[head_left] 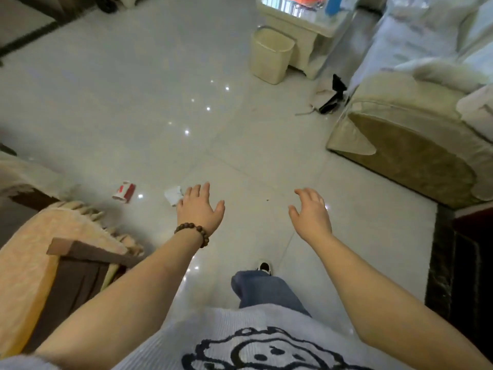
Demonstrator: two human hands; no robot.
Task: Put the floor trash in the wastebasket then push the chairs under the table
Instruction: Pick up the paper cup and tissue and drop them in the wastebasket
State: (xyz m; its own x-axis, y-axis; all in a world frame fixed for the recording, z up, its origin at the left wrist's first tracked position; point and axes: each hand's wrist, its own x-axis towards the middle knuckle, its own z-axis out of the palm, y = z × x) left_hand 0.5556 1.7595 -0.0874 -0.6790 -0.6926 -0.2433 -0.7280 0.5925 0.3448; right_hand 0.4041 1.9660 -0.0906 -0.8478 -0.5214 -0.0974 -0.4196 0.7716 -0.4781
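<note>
The left hand [198, 209], a brown wooden bead bracelet [193, 232] round its wrist, reaches forward with fingers spread and empty; the right hand [310, 212] hangs level with it, fingers loosely apart and slightly curled, holding nothing. Below them show a blue-jeaned leg [261, 289] and a shoe tip on the glossy pale floor tiles [133, 102]. Just past the left fingertips lies a crumpled white paper scrap [173, 194]; further left, a flattened red-and-white carton [124, 191]. A chair with a fringed peach cushion [40, 249] stands at near left. Far ahead, a cream, rounded-rectangular plastic wastebasket [270, 57] stands beside a cream side table [306, 28]. A plush beige sofa arm [405, 134] curves at right.
</note>
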